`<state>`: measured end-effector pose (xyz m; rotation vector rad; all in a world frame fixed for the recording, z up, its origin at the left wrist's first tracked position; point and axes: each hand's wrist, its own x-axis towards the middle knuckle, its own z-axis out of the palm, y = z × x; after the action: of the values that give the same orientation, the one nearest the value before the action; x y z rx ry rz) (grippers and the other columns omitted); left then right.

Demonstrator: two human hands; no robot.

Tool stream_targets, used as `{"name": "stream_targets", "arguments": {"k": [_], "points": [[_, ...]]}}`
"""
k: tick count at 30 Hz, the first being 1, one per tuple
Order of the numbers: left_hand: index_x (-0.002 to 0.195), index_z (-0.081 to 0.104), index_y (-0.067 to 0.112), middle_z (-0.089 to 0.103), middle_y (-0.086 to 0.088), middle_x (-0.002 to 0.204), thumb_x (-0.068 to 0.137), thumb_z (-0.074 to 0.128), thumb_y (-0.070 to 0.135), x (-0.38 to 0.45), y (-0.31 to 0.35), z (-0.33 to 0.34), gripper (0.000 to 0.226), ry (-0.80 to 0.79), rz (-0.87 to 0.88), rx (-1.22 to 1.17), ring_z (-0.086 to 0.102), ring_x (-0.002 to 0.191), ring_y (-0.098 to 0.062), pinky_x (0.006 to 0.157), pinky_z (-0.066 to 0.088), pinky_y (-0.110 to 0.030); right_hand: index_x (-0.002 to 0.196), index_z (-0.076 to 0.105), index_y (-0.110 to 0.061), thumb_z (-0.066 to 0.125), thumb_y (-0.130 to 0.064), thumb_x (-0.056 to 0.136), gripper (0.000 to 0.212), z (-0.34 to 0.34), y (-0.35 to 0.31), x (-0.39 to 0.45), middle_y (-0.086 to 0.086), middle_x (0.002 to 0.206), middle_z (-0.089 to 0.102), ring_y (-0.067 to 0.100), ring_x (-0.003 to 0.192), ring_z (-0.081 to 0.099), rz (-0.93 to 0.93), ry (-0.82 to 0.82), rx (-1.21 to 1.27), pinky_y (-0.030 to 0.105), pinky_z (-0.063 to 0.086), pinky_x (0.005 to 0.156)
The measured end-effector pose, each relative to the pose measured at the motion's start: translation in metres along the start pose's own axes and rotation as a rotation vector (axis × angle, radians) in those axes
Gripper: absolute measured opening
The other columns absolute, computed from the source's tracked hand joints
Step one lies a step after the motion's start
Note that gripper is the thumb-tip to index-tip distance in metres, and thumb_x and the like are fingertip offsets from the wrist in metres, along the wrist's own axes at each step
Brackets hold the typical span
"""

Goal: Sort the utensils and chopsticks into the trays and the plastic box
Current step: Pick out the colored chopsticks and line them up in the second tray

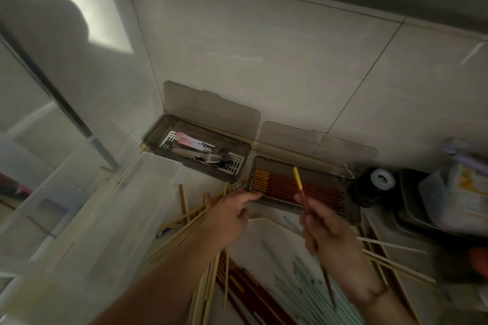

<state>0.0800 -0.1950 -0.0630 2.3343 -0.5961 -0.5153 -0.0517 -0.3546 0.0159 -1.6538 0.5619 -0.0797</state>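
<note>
Head view: a red chopstick with a yellow end (301,187) is pinched in the right hand (326,229), angled up over the right tray (301,215), where matching red ones already lie in a row. To seat it well, I would lower it parallel to that row, yellow end left. Left hand (227,215), fingers loosely spread, touches the tray's near-left corner and could steady it; pale chopsticks (184,229) lie scattered beside

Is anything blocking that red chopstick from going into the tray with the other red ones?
Nothing visible does. The right hand holds the red chopstick just above the right tray, whose lid stands open behind it. The left hand touches only the tray's left corner.
</note>
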Motion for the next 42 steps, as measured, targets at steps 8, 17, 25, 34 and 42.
{"name": "stream_targets", "arguments": {"k": [8, 17, 25, 34, 42], "points": [[0.127, 0.046, 0.056, 0.040, 0.023, 0.145, 0.094, 0.051, 0.020, -0.001, -0.002, 0.001, 0.049, 0.006, 0.008, -0.009, 0.027, 0.139, 0.000, 0.109, -0.019, -0.053, 0.113, 0.065, -0.028, 0.058, -0.004, 0.091, 0.033, -0.039, -0.033, 0.084, -0.016, 0.093, 0.064, 0.000, 0.088, 0.060, -0.233, -0.045, -0.741, 0.012, 0.042, 0.079], [0.128, 0.041, 0.058, 0.041, 0.023, 0.144, 0.092, 0.051, 0.019, 0.002, -0.005, 0.003, 0.054, 0.012, 0.009, 0.016, 0.026, 0.139, 0.001, 0.109, -0.017, -0.057, 0.092, 0.072, -0.014, 0.070, 0.000, 0.081, 0.018, -0.014, 0.010, 0.134, 0.003, 0.092, 0.070, 0.011, 0.085, 0.064, 0.007, -0.376, -0.836, 0.011, 0.046, 0.074], [0.128, 0.041, 0.057, 0.039, 0.020, 0.147, 0.092, 0.050, 0.018, 0.003, -0.006, 0.004, 0.054, 0.002, 0.003, 0.009, 0.023, 0.140, 0.004, 0.108, -0.020, -0.055, 0.087, 0.075, -0.004, 0.065, 0.016, 0.076, 0.025, -0.017, 0.037, 0.147, 0.010, 0.094, 0.071, 0.022, 0.093, 0.066, -0.057, -0.386, -0.831, 0.028, 0.052, 0.090], [0.126, 0.044, 0.056, 0.043, 0.026, 0.141, 0.092, 0.050, 0.018, 0.001, -0.004, 0.004, 0.052, 0.013, 0.002, -0.012, 0.026, 0.137, 0.006, 0.109, -0.019, -0.056, 0.088, 0.068, -0.030, 0.065, -0.022, 0.086, 0.009, -0.003, 0.014, 0.086, -0.018, 0.083, 0.063, -0.003, 0.075, 0.057, -0.440, 0.048, -0.794, 0.004, 0.038, 0.067], [0.126, 0.046, 0.056, 0.043, 0.024, 0.143, 0.094, 0.050, 0.020, 0.000, -0.002, 0.002, 0.049, 0.005, -0.007, -0.033, 0.030, 0.137, 0.001, 0.113, -0.015, -0.058, 0.129, 0.042, -0.047, 0.046, -0.050, 0.084, 0.045, 0.061, 0.069, -0.034, -0.020, 0.131, 0.039, 0.006, 0.117, 0.050, -0.149, -0.292, -1.069, 0.023, 0.044, 0.090]]}}
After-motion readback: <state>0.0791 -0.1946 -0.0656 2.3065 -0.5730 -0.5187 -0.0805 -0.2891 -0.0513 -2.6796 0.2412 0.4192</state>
